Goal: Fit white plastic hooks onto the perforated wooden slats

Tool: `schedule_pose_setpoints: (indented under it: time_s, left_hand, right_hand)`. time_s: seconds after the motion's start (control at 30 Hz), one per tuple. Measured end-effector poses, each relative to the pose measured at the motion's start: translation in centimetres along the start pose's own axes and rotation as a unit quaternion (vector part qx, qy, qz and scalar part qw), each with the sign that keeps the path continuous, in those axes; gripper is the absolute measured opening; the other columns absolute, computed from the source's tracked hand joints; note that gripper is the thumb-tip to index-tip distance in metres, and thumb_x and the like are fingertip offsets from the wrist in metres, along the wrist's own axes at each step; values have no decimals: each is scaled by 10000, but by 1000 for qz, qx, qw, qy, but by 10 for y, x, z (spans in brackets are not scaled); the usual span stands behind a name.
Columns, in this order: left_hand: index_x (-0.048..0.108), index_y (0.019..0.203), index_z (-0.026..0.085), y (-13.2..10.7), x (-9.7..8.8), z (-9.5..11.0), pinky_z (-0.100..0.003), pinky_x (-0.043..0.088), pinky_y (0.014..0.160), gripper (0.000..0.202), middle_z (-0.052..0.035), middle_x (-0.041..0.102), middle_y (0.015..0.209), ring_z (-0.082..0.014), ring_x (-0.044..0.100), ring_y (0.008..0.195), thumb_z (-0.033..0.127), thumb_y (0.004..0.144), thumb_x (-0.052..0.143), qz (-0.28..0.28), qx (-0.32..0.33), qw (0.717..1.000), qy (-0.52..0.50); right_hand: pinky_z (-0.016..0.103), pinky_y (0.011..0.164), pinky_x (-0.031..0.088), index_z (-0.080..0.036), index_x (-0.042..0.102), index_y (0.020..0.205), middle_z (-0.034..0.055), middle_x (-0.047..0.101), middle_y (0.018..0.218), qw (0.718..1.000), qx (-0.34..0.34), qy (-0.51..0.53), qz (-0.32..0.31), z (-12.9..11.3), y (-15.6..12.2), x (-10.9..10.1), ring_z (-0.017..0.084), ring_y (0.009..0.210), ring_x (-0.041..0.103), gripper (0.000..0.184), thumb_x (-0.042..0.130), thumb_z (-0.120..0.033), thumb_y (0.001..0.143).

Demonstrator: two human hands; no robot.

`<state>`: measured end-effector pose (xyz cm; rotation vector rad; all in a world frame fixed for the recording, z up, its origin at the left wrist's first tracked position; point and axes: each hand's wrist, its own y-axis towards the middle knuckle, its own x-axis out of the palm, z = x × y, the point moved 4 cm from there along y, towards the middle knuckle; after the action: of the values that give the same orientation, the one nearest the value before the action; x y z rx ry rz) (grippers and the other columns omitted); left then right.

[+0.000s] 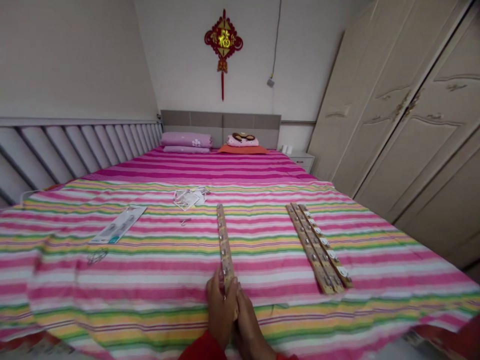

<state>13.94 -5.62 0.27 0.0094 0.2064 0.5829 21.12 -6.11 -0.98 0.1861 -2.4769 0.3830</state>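
A narrow wooden hook rail (222,240) with a row of small metal hooks lies lengthwise in front of me on the striped sheet. My left hand (220,305) is closed around its near end from the left, fingers bent at the last hook. From the right, my right hand (246,315) grips the same end, its fingers partly hidden behind the rail and the left hand. Left of the rail lies one loose metal hook (184,221). Several similar rails (315,245) lie side by side to the right, the outermost one bearing white round pieces.
A flat clear package (120,224) and a small heap of metal pieces (97,256) lie on the left. Crumpled clear packets (190,198) sit farther back. Folded bedding (186,141) rests by the headboard (255,123). A wardrobe (405,125) stands along the right.
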Motion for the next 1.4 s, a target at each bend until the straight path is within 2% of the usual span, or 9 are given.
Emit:
schedule_pose_setpoints:
  time_s: [0.27,0.47,0.63,0.83,0.97,1.07,1.17,1.3,1.4]
  left_hand:
    - [653,1103,144,42,-23,28,-365,472,935,582,-132,631,1130,-263,579,1090,611,779,523,2,-10,997,-75]
    - [644,1093,145,64,-28,42,-295,509,747,590,-84,688,944,-224,633,901,627,764,569,-26,-47,987,-152]
    - [565,1228,147,91,-26,44,-257,484,602,772,-43,645,836,-162,607,696,500,582,797,39,-50,987,-148]
    - [567,1240,118,127,-28,42,-255,468,594,778,-21,619,774,-149,575,664,563,624,733,56,-25,987,-147]
    - [551,1273,125,145,-25,36,-251,473,616,778,-23,623,781,-152,587,691,557,647,713,48,-12,987,-155]
    - [605,1187,131,154,-22,30,-243,469,619,728,-30,640,820,-147,596,706,568,617,724,45,-34,982,-179]
    - [653,981,133,163,-21,26,-227,436,545,629,2,609,716,-122,557,616,620,587,716,23,-65,970,-234]
    - [605,882,163,176,-26,21,-217,386,444,572,24,564,627,-98,509,485,692,666,618,-10,-155,939,-307]
    - [546,793,170,187,-30,23,-186,288,368,576,62,478,545,-50,379,374,733,679,574,4,-186,924,-335]
  right_hand:
    - [347,737,531,-180,658,1114,88,728,965,1000,-17,15,-17,-4,22,26,259,880,668,628,631,-668,720]
    - [355,747,533,-196,675,1084,74,731,888,997,-47,-48,-28,-12,33,41,274,888,662,579,606,-662,748]
    - [396,906,488,-205,705,1061,87,734,990,993,-51,-68,-79,-20,41,58,290,984,651,565,618,-660,736]
    - [406,952,464,-176,671,1169,103,724,1068,991,-29,-72,-107,-17,49,61,296,1055,630,602,609,-626,773]
    - [370,1056,377,-168,660,1199,94,680,1199,990,-45,-93,-92,-22,55,53,277,1197,556,600,620,-603,787]
    - [387,1087,342,-168,671,1190,94,662,1239,990,-52,-110,-78,-29,57,50,287,1238,526,622,638,-618,763]
    - [407,1104,318,-171,691,1165,101,678,1211,987,-58,-130,-72,-34,60,50,303,1245,518,674,646,-670,713]
    - [423,1109,308,-171,709,1135,112,675,1213,980,-64,-174,-77,-34,67,54,314,1233,525,712,618,-718,689]
    - [426,1097,322,-179,704,1142,104,677,1207,973,-80,-198,-86,-31,75,59,305,1201,546,664,586,-694,740]
